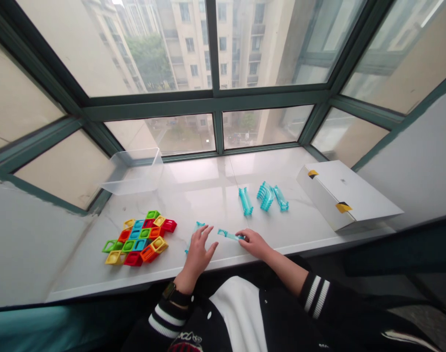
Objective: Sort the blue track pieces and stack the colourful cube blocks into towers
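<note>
From the head, a pale, veined surface [208,188] runs beneath green-framed windows [217,100], colourful blocks [144,233] at one end, a white box [355,190] opposite. Near its front edge, the right hand [255,243] pinches a blue piece [228,235]; the left hand [200,248], fingers spread, partly covers another piece [200,225], contact unclear.

This looks like an upstairs home: a green-framed glass bay window [153,107], beige multi-storey buildings [241,49] outside, multicoloured plastic toy blocks [145,233] on a white marbled sill [201,181].
</note>
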`<state>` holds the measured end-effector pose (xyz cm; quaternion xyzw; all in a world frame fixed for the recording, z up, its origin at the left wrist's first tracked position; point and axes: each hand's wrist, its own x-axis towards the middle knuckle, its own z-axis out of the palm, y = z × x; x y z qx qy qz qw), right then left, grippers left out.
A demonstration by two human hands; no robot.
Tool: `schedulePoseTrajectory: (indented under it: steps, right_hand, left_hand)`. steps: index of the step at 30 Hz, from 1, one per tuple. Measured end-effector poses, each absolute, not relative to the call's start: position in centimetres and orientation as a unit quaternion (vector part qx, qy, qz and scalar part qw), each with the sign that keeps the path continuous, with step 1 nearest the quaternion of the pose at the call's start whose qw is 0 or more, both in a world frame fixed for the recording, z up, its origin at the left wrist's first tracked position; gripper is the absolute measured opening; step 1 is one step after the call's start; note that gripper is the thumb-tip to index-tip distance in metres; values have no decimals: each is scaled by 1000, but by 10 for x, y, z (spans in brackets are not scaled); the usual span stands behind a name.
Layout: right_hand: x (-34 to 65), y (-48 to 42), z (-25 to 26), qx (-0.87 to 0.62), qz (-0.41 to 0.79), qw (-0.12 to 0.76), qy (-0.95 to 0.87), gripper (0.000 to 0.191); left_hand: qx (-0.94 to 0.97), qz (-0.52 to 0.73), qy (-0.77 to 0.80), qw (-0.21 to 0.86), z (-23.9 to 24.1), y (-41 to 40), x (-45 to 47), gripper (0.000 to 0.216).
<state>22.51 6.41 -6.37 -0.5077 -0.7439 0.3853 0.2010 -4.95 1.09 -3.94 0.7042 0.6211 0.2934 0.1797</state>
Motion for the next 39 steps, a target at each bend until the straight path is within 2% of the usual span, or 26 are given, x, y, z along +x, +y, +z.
schedulePoseTrajectory:
  steps: [4, 8, 14, 18, 21, 24, 29, 34, 39]
  right_hand:
    - [231, 63, -58, -470, 422, 214, -745, 30]
    - [234, 63, -54, -458, 435, 222, -743, 28]
    - [230, 61, -62, -487, 530, 246, -650, 34]
    - [225, 63, -72, -502, 564, 266, -600, 38]
    - [225, 65, -73, -532, 518, 310, -594, 39]
    - [224, 59, -65, -531, 448, 349, -629, 30]
    - [207, 38, -49, -405, 471, 327, -712, 25]
    - [196, 31, -46, -411, 437, 355, -717, 15]
    - [207, 38, -44, -396, 424, 366, -727, 16]
  left_hand:
    - [722, 299, 558, 277, -34, 11, -29, 42]
    - [700, 313, 557, 320, -32, 10, -21, 31]
    - [677, 315, 554, 368, -32, 4, -18, 38]
    - [675, 284, 549, 404, -33, 1, -14, 31]
    - [641, 295, 578, 409, -33, 2, -15, 33]
    - [607, 316, 624, 377, -34, 5, -17, 36]
    - [563, 342, 638, 399, -36, 6, -12, 35]
    - [559, 364, 604, 437, -34, 4, 0, 33]
    - [572, 358, 585, 449, -33, 3, 5, 32]
